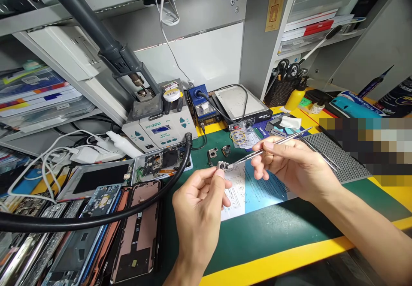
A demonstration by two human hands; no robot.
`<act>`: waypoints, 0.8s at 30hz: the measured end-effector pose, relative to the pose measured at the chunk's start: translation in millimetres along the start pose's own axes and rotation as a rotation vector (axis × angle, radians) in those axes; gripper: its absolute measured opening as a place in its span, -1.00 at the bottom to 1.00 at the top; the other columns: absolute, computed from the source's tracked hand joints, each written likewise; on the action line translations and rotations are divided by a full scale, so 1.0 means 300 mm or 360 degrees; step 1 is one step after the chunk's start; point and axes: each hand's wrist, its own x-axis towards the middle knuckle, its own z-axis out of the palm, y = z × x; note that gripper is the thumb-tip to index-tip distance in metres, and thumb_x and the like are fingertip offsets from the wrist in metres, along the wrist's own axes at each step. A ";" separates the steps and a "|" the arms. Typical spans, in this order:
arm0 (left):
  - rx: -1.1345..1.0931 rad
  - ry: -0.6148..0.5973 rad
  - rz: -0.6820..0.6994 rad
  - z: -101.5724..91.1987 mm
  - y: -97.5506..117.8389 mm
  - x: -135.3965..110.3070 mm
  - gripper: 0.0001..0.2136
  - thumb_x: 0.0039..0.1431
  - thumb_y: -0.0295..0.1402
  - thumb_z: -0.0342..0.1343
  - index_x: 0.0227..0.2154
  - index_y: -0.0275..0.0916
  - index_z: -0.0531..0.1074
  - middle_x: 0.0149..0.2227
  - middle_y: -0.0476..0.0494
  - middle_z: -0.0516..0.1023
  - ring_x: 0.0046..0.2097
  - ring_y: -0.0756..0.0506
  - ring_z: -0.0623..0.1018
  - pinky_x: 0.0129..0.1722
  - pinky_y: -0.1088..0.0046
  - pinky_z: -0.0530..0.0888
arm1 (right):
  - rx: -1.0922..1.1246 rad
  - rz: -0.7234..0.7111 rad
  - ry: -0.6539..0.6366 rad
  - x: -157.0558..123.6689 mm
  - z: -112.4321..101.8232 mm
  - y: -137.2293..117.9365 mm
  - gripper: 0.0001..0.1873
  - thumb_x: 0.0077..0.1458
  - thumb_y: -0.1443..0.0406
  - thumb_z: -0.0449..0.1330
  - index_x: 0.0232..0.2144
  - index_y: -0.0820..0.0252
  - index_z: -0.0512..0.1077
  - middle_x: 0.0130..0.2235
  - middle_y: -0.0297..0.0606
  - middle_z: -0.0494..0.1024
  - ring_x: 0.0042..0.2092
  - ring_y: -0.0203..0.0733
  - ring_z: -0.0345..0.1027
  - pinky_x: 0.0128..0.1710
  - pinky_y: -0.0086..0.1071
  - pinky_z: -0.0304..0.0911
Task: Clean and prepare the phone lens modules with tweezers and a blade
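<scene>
My left hand (202, 200) pinches a small phone camera module (221, 165) between thumb and fingertips, with its lens side facing up. In my right hand (289, 166) is a pair of metal tweezers (246, 158), held like a pen. Their tips reach the right edge of the module; whether they grip a part of it is too small to tell. Two more camera modules, one silver (213, 152) and one dark (226, 150), lie on the green mat (277, 226) just beyond. Beneath both hands is a white and blue printed sheet (267, 191).
Phone housings (138, 234) and opened phones crowd the left side, crossed by a thick black hose (96, 222). A hot-air station (157, 127), a heating plate (238, 101) and a phone board tray (161, 161) stand behind. A perforated grey mat (334, 155) lies right.
</scene>
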 end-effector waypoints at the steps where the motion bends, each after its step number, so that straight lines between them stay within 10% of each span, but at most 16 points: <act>1: 0.0003 0.0002 -0.0001 0.000 0.000 -0.001 -0.77 0.29 -0.16 0.26 -0.31 -0.25 0.59 -0.48 0.00 0.60 -0.54 0.07 0.50 -0.52 0.64 0.45 | 0.0005 0.0005 0.0001 -0.001 0.001 -0.001 -0.78 0.08 0.18 0.40 -0.36 0.26 0.66 -0.44 -0.12 0.69 -0.50 -0.13 0.58 -0.54 -0.42 0.37; 24: -0.0013 0.0015 -0.0002 0.003 0.002 0.000 -0.77 0.28 -0.18 0.27 -0.34 -0.25 0.58 -0.51 0.00 0.58 -0.55 0.08 0.48 -0.53 0.65 0.45 | 0.0056 0.0065 0.0025 0.002 0.004 -0.009 -0.80 0.04 0.20 0.38 -0.40 0.25 0.66 -0.48 -0.14 0.67 -0.51 -0.14 0.56 -0.51 -0.42 0.37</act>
